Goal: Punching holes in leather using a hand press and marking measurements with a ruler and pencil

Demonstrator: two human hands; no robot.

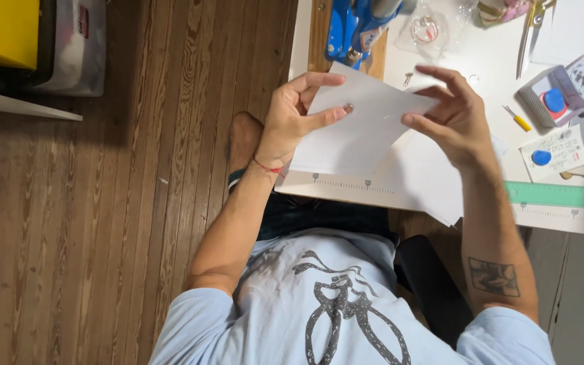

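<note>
The left hand (299, 111) pinches the left edge of a white paper sheet (356, 128), thumb on top and fingers curled behind it. The right hand (451, 115) grips the sheet's right edge with thumb and bent fingertips, the other fingers spread loosely. Both hands hold the sheet up, tilted, over the near edge of the white worktop (481, 67).

At far left, a yellow box (1, 30) sits above a white shelf edge, beside a white plastic bag (76, 44). A wide stretch of bare wooden floor (136, 203) lies open between these and the person's legs.

More white paper (427, 182) lies under the held sheet, overhanging the worktop's near edge, with a green ruler (559, 195) along that edge at right. At the back stands a blue tool (349, 27), then a clear plastic bag (434, 27) and scissors (532, 30). Further right lie a small yellow-handled tool (518, 120), a grey case with a blue round pad (562, 91) and a white card carrying a blue disc (552, 154).
</note>
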